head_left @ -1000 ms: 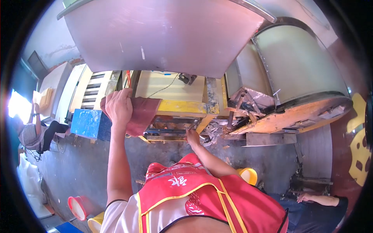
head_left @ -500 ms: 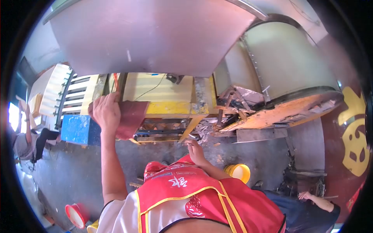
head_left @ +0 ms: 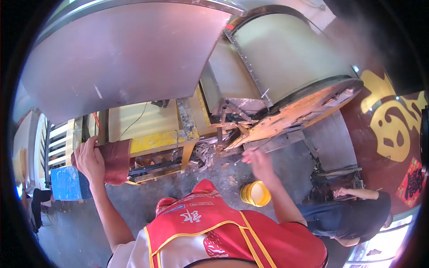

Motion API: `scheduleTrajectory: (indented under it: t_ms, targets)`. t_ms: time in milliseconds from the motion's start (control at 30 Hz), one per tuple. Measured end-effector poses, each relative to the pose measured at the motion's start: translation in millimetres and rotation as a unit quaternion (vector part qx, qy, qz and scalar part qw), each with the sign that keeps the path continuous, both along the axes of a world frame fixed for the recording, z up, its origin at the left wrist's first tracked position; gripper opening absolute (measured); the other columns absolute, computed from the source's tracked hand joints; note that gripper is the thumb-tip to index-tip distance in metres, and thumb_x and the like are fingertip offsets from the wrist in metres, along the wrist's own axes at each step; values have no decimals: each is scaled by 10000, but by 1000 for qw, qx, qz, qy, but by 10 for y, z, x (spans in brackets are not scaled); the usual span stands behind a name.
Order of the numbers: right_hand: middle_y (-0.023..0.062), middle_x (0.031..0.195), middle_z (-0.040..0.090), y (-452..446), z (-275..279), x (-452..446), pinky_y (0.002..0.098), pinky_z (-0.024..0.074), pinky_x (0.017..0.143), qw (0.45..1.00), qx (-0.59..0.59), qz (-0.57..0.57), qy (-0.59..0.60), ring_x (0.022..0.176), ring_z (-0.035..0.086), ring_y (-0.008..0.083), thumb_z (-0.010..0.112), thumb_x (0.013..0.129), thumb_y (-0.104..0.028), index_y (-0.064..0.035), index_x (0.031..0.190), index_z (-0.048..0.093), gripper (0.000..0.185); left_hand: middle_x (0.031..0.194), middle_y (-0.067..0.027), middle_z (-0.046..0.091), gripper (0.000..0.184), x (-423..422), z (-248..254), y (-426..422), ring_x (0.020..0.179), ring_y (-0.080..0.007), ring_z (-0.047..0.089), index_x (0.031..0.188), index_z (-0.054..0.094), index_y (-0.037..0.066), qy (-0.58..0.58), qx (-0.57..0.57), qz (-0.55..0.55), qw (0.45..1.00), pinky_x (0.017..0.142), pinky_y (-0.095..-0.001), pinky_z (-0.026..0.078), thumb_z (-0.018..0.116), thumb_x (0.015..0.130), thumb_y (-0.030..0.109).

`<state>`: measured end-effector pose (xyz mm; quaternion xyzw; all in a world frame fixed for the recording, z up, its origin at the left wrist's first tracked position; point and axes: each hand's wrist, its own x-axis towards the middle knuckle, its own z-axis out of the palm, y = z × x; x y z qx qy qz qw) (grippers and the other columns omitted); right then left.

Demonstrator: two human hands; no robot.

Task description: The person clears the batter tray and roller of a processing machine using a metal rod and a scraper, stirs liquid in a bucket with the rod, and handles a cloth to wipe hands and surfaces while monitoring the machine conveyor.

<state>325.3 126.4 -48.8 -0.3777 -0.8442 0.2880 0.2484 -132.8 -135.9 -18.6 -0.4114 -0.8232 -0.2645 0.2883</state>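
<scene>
My left hand (head_left: 90, 161) is curled over the left end of the yellow-edged frame (head_left: 154, 142), fingers closed on a dark red cloth (head_left: 117, 163) that hangs over the edge. My right hand (head_left: 259, 166) is in the air above the floor, blurred by motion, its fingers drawn together. A small thin pale thing shows at its fingertips, too small to name. Below that hand stands a yellow bucket (head_left: 255, 193) with pale contents.
A large metal sheet (head_left: 120, 58) overhangs the frame. On the right is a big metal drum (head_left: 290, 58) with a worn orange-brown front (head_left: 297, 107). A blue block (head_left: 70, 183) stands at left. A co-worker in dark clothes (head_left: 344, 214) is at lower right, one hand forward.
My view has turned rightward, so the frame and metal sheet sit farther left. My right hand has swung out from my front to the right, above the bucket. My left hand stays at the cloth.
</scene>
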Motion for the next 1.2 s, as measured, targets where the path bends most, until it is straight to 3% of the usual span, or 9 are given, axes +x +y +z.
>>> scheduleTrajectory:
  t_ms: [100,267,433,533,733,867,1000,1100,1200]
  targets:
    - [72,829,690,71,963,-38,289,532,641,985,16,-117,128,687,677,139,474,1018,-110,-22,990,597,154,841,-65,639,289,8,11,-5,877,-280,606,1031,676,109,-24,-9,3,1000,848,-400,457,521,805,15]
    - [88,935,676,644,1687,50,264,538,722,967,40,-83,237,758,655,118,473,1002,-8,27,1091,608,166,846,-61,646,342,-16,22,-8,876,-270,611,1091,688,105,-70,-24,19,997,868,-403,462,514,814,5]
    - [109,969,690,1210,1972,-138,267,545,721,965,77,-72,239,797,688,146,485,1022,-66,34,1099,611,178,1305,-97,626,433,106,90,68,1184,-281,589,1274,622,98,-57,-5,58,997,985,-397,443,498,867,17]
    - [115,961,696,1535,1988,-290,270,550,714,967,58,-50,244,800,702,159,480,1039,-111,33,1080,613,199,1322,-110,618,412,374,182,295,1198,-299,583,1260,621,51,-23,51,11,998,1008,-405,432,513,864,14]
    - [76,864,691,2228,1887,-568,282,538,682,985,136,22,99,765,708,139,504,1028,-120,2,1023,614,164,1275,-166,627,356,1186,241,1105,1207,-365,571,1166,648,7,-73,38,-144,986,1020,-465,426,525,833,-3]
    - [149,785,668,2537,1862,-833,352,537,682,983,167,68,12,729,703,273,538,997,-145,-10,961,589,148,1211,-166,646,341,1337,117,1495,1184,-386,582,1125,660,-6,-123,13,-188,974,1008,-484,431,542,805,-14]
    - [90,810,647,2898,1718,-1060,294,514,710,972,159,113,-129,731,676,163,506,1011,-105,24,986,574,148,1029,-151,698,263,1325,-59,1568,952,-337,663,1121,662,1,-176,-57,-124,975,850,-414,506,575,874,23]
    - [125,761,608,3115,1576,-1297,370,496,672,959,124,220,-128,708,651,261,524,998,-134,12,971,551,151,948,-131,712,249,1356,-93,1585,830,-274,671,1137,675,10,-172,-90,-95,976,762,-385,513,573,914,50]
    - [250,812,642,3289,1434,-1564,519,469,724,913,185,245,-269,810,635,441,551,948,-143,-3,953,536,141,868,-98,697,267,1415,-166,1666,736,-209,647,1141,691,15,-188,-91,-31,977,683,-352,503,568,907,52]
